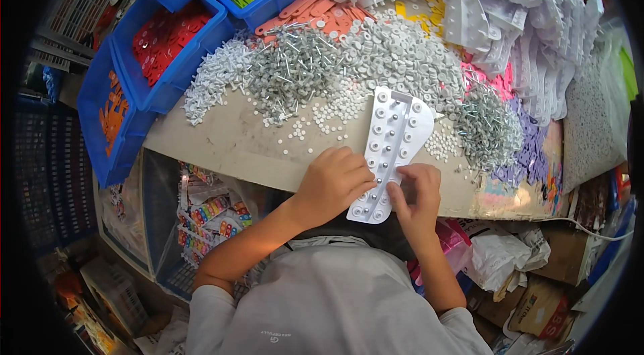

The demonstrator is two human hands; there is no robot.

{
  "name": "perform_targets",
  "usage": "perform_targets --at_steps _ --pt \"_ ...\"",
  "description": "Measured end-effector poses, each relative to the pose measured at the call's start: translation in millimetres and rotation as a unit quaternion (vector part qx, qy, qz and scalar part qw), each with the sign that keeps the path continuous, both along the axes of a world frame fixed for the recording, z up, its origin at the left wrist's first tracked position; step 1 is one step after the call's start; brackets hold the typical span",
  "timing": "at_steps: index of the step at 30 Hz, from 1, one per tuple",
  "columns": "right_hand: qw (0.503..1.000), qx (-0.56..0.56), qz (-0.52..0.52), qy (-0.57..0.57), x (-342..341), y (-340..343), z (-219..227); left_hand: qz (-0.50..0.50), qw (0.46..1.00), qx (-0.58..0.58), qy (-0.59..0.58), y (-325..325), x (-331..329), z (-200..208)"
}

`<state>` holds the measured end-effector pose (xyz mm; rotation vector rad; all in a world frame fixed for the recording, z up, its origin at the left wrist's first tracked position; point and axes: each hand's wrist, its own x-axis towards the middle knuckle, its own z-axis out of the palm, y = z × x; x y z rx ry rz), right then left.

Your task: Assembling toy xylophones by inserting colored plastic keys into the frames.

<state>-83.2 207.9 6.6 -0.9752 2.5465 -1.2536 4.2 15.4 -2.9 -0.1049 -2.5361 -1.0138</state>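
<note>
L hand [333, 182], R hand [419, 204] at wht pc [390, 144] | metal pins [292, 63] bhd | blue bins [191, 58] upr L

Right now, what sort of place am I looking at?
Probably a hand-assembly workshop: a table heaped with metal pins and small white plastic parts, blue bins of coloured pieces, and a white studded panel between the left hand and right hand.

One head cam, L of fisheye pair, v. wide FOV, pic upright, looking steeply down & fwd from above wearer's shirt [322, 294], worktop [221, 137] approx. mid-frame, close range, straight edges bent twd rim.
</note>
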Motion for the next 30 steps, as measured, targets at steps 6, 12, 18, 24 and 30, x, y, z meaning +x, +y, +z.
perform_targets --at_steps 6,12,18,24,30 --pt "0.975 0.050 0.040 0.211 1 1 -2 0.010 1.000 0.028 0.009 5 -3 6" --pt "0.983 -0.005 0.049 0.174 -3 9 -19 0.001 0.997 0.078 -0.015 5 0 1" --pt "0.996 -0.062 0.049 0.049 -5 5 -14 0.005 0.970 0.234 -0.071 0 3 -4" --pt "0.994 -0.071 0.080 -0.017 -8 7 -18 -0.033 0.975 0.197 -0.099 -9 1 -2" --pt "0.994 -0.072 0.084 -0.023 -8 9 -20 -0.071 0.933 0.334 -0.117 -16 1 -13"
